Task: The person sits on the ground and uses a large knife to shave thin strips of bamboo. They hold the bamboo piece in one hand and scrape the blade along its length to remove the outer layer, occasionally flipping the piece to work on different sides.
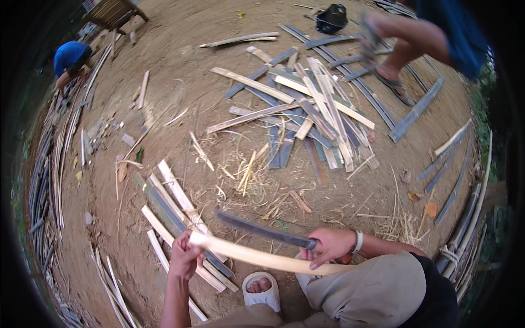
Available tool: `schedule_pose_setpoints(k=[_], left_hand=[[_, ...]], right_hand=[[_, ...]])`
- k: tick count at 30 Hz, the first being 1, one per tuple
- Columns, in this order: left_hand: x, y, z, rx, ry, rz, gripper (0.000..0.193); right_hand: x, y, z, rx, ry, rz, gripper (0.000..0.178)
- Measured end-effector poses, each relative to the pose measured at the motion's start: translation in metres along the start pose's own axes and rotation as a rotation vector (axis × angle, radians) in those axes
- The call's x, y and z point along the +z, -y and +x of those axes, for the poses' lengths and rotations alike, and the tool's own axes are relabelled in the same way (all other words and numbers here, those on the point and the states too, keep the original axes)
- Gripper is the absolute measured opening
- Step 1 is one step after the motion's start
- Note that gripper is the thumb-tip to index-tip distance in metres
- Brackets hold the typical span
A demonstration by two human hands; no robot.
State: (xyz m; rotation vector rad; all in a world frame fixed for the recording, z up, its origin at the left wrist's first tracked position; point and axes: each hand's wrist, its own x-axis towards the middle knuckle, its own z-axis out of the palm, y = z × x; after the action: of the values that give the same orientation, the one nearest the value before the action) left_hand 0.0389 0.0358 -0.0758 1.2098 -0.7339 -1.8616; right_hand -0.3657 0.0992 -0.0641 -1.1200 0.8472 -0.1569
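Note:
A long pale split bamboo strip (257, 255) lies across in front of my knees. My left hand (185, 256) is closed round its left end. In my right hand (334, 244) is a machete (262, 229), gripped by its handle. The dark blade points left, just beyond the strip and roughly along it. My right thumb rests against the strip near its right end, which lies by my right knee. Beneath my left hand, several split bamboo slats (172, 205) lie side by side on the ground.
A loose pile of bamboo slats (306, 109) lies ahead, with shavings (257, 177) nearer me. Another person's leg (407, 57) stands at the upper right by a black plastic bag (331, 19). At the far left a person in blue (72, 58) bends over beside long poles (41, 180).

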Motion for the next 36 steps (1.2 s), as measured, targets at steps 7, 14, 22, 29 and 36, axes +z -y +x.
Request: schedule_pose_setpoints(k=[7,14,22,29,36], left_hand=[[-0.052,-0.014,0.039,0.150,-0.337,0.075,0.024],[-0.052,0.044,0.001,0.305,-0.722,1.012,0.017],[-0.011,0.109,-0.053,0.003,-0.771,1.095,0.050],[0.003,0.102,-0.049,-0.255,-0.595,1.240,0.059],[-0.016,0.117,-0.074,-0.025,-0.688,0.911,0.023]], right_hand=[[-0.041,0.029,-0.041,0.059,-0.451,-0.150,0.033],[-0.155,0.027,-0.071,-0.114,-1.003,-0.287,0.034],[-0.250,0.047,-0.040,0.154,-1.201,-0.466,0.023],[-0.212,-0.023,-0.027,-0.110,-1.238,-0.450,0.018],[-0.116,-0.015,0.009,-0.143,-1.058,-0.495,0.018]])
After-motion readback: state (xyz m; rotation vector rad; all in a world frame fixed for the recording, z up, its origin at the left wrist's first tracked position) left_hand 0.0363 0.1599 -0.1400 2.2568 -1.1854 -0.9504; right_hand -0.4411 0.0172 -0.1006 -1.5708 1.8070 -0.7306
